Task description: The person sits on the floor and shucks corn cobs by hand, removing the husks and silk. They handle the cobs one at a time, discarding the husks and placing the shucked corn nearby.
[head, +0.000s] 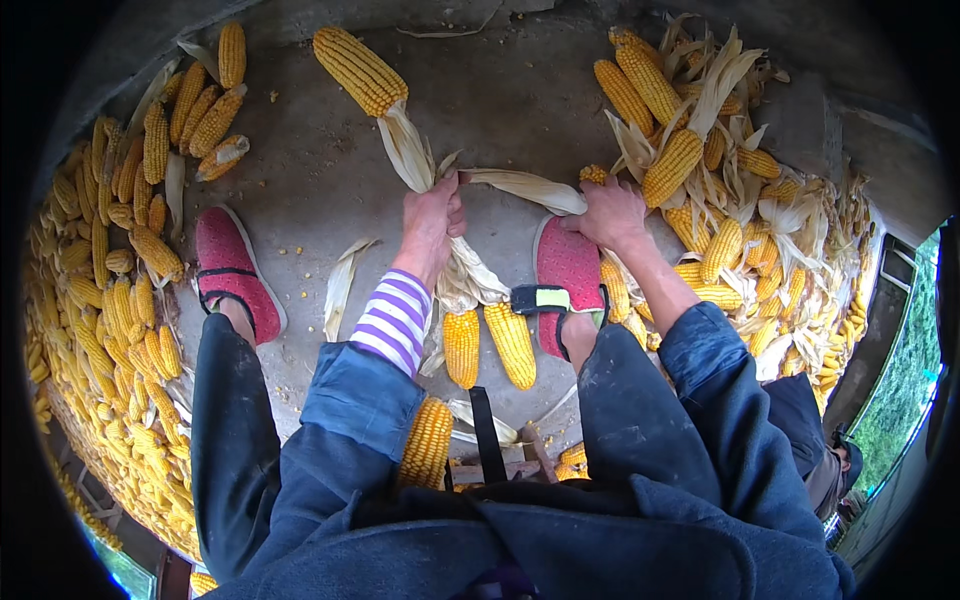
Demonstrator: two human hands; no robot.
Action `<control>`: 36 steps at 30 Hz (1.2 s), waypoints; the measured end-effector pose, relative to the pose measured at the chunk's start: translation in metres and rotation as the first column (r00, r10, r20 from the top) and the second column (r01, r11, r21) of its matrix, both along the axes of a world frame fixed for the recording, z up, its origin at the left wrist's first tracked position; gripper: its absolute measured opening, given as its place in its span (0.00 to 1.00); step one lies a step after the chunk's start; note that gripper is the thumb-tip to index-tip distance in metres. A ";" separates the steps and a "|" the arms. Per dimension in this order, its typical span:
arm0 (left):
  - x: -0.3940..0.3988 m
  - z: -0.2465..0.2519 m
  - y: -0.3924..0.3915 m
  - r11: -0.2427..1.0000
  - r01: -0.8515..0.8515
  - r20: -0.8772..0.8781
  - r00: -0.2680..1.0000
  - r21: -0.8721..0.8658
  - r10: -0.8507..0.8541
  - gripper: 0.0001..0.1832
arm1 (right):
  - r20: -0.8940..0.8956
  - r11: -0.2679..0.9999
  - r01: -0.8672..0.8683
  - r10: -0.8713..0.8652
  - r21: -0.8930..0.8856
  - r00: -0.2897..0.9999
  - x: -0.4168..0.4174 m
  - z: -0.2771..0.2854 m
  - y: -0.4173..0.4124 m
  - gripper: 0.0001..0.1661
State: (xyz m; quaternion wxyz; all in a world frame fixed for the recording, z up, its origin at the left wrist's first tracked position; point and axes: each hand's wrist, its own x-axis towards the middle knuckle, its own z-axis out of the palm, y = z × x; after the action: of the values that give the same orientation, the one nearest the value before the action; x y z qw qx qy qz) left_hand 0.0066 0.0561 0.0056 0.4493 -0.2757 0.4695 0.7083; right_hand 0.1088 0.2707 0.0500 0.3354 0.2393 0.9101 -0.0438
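My left hand [435, 221] is closed around gathered dry corn husks [405, 146]. From this bunch, one yellow corn ear [361, 71] extends away from me, and two more ears [461, 349] hang or lie on the near side, between my feet. A pale husk strip [529, 187] stretches across from my left fist to my right hand [613, 214]. The fingers of that hand curl over a corn ear [594, 174], mostly hidden beneath them, above my right shoe [570, 262]. Another ear [426, 442] shows beside my left sleeve, close to my lap.
Ears with peeled-back husks are heaped on the right [724, 251]. A large pile of mostly bare ears [112, 322] spreads along the left. Loose kernels and a husk [345, 285] lie on the concrete floor [495, 90]. Another person [821, 457] is at the lower right.
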 end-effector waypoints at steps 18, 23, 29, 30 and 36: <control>0.000 -0.003 -0.004 0.998 -0.064 0.029 0.998 0.010 0.064 0.10 | -0.606 0.912 -0.073 -0.207 -0.404 0.768 0.022 0.010 0.016 0.08; -0.002 0.001 -0.004 0.999 -0.045 0.021 0.999 0.014 0.044 0.11 | -0.493 0.922 -0.090 -0.117 -0.378 0.862 0.041 -0.007 0.045 0.10; -0.001 0.001 -0.006 0.998 -0.063 0.036 0.997 0.024 0.062 0.11 | -0.250 0.954 0.235 -0.277 -0.185 0.928 -0.021 0.010 0.026 0.25; 0.000 0.001 -0.005 0.998 -0.062 0.038 0.997 0.027 0.061 0.11 | -0.045 0.988 0.152 -0.153 -0.032 0.987 -0.032 0.000 0.015 0.37; -0.001 0.000 -0.006 0.994 -0.080 0.071 0.995 0.070 0.075 0.13 | -0.164 0.988 0.137 -0.147 -0.071 0.975 -0.036 -0.011 0.009 0.44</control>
State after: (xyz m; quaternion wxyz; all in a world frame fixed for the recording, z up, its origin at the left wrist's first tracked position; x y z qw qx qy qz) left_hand 0.0059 0.0503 0.0054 0.4471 -0.3009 0.4169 0.7320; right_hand 0.0727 0.2795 0.0392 0.2601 0.2892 0.9141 -0.1147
